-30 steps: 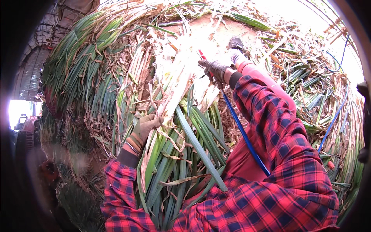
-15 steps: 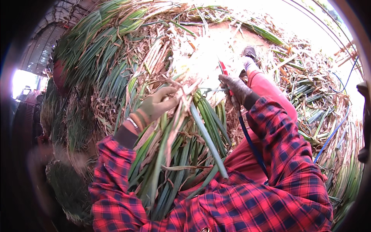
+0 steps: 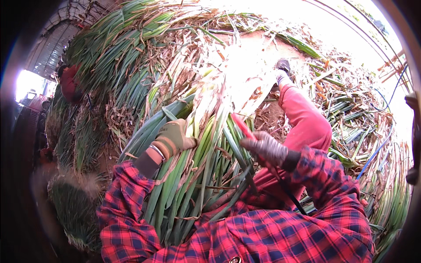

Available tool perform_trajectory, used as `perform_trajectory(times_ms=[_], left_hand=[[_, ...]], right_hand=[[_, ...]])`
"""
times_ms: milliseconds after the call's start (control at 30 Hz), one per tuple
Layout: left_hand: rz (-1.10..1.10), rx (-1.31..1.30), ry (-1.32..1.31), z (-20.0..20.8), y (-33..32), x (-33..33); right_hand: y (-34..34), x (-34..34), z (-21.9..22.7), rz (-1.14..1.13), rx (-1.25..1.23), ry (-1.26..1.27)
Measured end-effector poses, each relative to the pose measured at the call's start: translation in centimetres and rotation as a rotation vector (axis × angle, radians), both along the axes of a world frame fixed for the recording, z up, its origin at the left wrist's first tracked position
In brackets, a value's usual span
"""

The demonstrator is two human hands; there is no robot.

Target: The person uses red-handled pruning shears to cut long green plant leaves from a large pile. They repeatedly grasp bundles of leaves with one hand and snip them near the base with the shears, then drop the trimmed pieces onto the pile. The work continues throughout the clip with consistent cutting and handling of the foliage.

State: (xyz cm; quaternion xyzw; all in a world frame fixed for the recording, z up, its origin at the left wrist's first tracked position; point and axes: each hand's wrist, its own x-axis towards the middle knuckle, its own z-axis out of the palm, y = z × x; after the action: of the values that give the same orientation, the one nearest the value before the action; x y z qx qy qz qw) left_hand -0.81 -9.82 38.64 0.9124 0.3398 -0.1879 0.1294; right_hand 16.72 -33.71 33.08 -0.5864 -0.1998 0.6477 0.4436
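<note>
A thick bundle of long green leek-like stalks (image 3: 197, 175) with pale dry outer leaves lies across my lap, its white ends pointing away from me. My left hand (image 3: 174, 138), in a brown glove, grips the bundle's left side. My right hand (image 3: 265, 147), in a grey glove, holds a thin red-handled tool (image 3: 241, 126) against the stalks on the right. Both sleeves are red and black plaid. My leg in red trousers (image 3: 305, 125) stretches out beyond the bundle.
Heaps of green stalks and dry husks (image 3: 127, 57) cover the ground on the left and at the back. More stalks (image 3: 386, 184) lie on the right with a blue hose (image 3: 372, 160). Another person in red (image 3: 68, 83) crouches at far left.
My left hand has slid down the bundle toward me. My right hand with the red tool has come down and inward onto the stalks. The view has tilted lower.
</note>
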Motion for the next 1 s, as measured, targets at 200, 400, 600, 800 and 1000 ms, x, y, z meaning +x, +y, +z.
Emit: perform_trajectory(times_ms=[200, 400, 600, 800, 1000], left_hand=[[-0.029, 0.025, -0.019, -0.3, -1.4, -0.4], [-0.098, -0.020, -0.088, -0.9, -2.1, 0.2], [-0.264, 0.324, 0.227, -0.9, -4.8, 1.0], [-0.386, 0.477, 0.300, -1.1, -7.0, 2.4], [-0.375, 0.249, 0.217, 0.1, -5.3, 2.5]], right_hand=[[0.2, -1.2, 2.9, 0.205, -0.048, -0.085], [5.4, 5.2, -3.6, -0.072, -0.155, -0.087], [3.3, 1.8, -1.3, 0.065, -0.084, -0.077], [5.7, 4.1, -4.3, -0.026, -0.118, -0.070], [10.4, 6.9, -6.0, -0.105, -0.120, -0.240]])
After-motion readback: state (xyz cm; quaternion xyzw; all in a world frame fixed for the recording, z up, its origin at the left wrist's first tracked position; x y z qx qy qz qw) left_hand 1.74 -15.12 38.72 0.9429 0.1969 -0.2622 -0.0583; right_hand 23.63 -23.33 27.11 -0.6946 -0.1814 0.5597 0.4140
